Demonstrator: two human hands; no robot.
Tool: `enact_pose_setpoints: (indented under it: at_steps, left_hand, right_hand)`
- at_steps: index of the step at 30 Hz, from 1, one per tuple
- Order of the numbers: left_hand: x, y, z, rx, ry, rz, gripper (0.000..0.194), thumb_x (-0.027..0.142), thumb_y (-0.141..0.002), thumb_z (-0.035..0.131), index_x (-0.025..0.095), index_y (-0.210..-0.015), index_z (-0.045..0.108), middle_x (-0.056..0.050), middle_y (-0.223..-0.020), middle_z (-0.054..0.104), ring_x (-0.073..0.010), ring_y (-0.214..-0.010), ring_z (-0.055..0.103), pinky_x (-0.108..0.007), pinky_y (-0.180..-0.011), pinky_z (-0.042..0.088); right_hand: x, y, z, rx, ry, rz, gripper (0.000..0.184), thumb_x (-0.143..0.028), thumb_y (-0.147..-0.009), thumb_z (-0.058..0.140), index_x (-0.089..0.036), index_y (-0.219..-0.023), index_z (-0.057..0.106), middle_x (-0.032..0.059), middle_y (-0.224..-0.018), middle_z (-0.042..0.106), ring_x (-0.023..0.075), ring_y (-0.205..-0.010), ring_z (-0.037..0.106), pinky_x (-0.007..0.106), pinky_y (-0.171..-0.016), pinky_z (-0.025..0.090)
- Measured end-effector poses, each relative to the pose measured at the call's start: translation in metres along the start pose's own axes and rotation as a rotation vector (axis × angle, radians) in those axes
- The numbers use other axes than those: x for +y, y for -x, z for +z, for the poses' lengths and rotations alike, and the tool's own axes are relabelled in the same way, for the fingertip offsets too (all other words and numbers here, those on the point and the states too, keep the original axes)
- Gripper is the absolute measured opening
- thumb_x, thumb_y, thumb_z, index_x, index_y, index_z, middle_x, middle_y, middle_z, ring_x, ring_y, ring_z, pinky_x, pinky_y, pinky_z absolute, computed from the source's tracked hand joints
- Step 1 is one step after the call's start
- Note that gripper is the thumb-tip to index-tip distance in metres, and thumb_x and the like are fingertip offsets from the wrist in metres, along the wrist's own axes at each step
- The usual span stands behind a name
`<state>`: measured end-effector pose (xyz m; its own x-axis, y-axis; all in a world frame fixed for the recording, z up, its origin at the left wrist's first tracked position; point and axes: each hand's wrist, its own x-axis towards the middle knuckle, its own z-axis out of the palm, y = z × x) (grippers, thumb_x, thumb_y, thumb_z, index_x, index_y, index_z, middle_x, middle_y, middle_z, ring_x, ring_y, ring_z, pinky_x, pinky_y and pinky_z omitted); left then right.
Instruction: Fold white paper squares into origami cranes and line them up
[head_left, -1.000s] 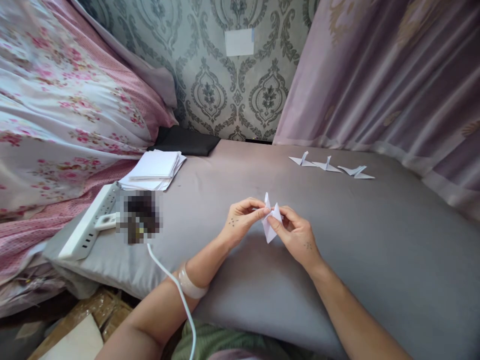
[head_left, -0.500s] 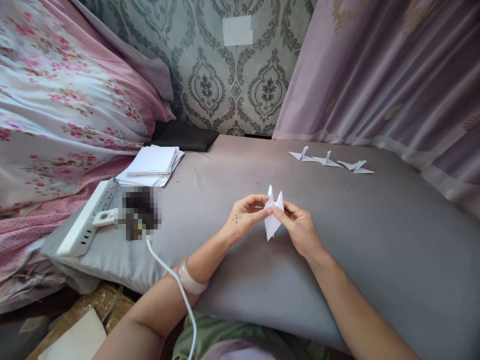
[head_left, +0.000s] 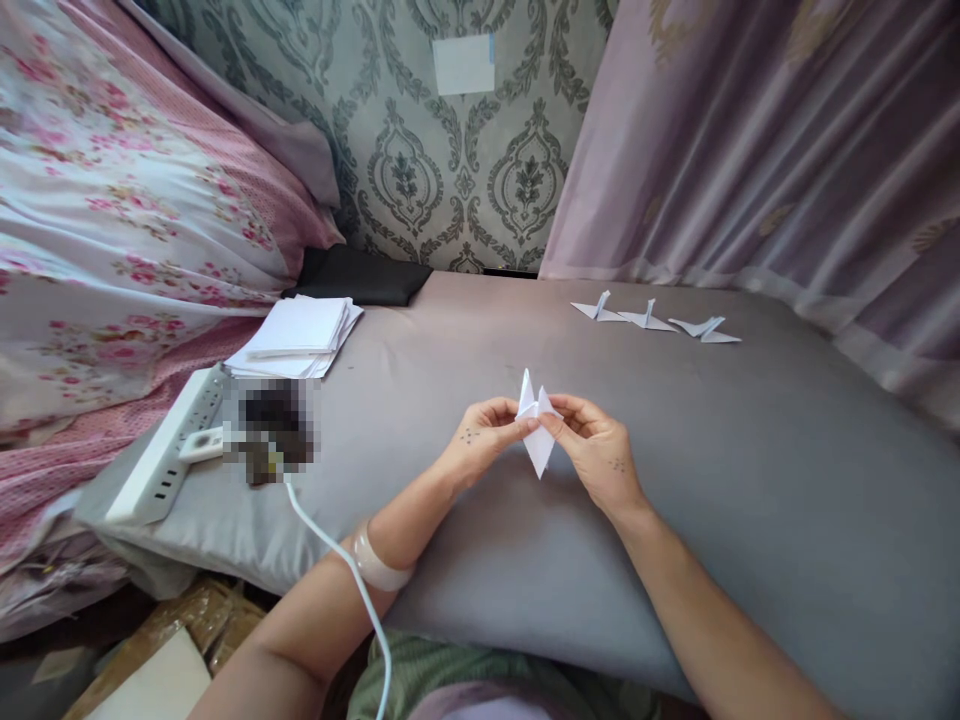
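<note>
A white folded-paper figure is held up between my two hands, over the near middle of the grey-covered surface. Two narrow points rise from its top and a wider point hangs down. My left hand pinches its left side, thumb in front and fingers behind. On the opposite side my right hand does the same, its thumb near the paper's centre. The fingertips behind the paper are partly hidden. Farther back on the right lie three finished-looking paper cranes in a row, wings spread.
A stack of white paper lies at the back left, by a black folded item. A white power strip rests along the left edge. Its white cable runs across my left forearm. Curtains hang at the right.
The folded paper has turned slightly in my fingers; its lower point now faces forward and its top points have shifted. The whole view has moved a little.
</note>
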<state>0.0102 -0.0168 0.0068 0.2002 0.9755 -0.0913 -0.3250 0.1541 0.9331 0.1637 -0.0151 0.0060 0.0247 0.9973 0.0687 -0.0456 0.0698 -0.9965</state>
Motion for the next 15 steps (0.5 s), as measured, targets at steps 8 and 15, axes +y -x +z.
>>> enact_pose_setpoints:
  at_steps: [8,15]
  left_hand:
    - [-0.0011,0.0026,0.0053,0.035,-0.119,0.113,0.035,0.039,-0.064,0.080,0.012,-0.075,0.061,-0.001,-0.070,0.063,-0.0104,-0.066,0.056,-0.023,-0.063,0.042]
    - [0.0009,0.0049,0.0052,-0.012,-0.128,0.043,0.038,0.043,-0.069,0.076,0.011,-0.084,0.062,-0.001,-0.073,0.062,-0.0092,-0.063,0.054,-0.021,-0.058,0.039]
  right_hand:
    - [0.0012,-0.0011,-0.0046,-0.111,0.067,0.001,0.021,-0.040,-0.073,0.075,-0.021,-0.082,0.071,0.0006,-0.081,0.070,0.0157,-0.079,0.063,0.029,-0.077,0.047]
    - [-0.0031,0.0001,-0.0042,-0.112,-0.074,0.075,0.024,-0.039,-0.068,0.079,-0.021,-0.083,0.071,0.0007,-0.081,0.070,0.0153,-0.080,0.061,0.028,-0.078,0.047]
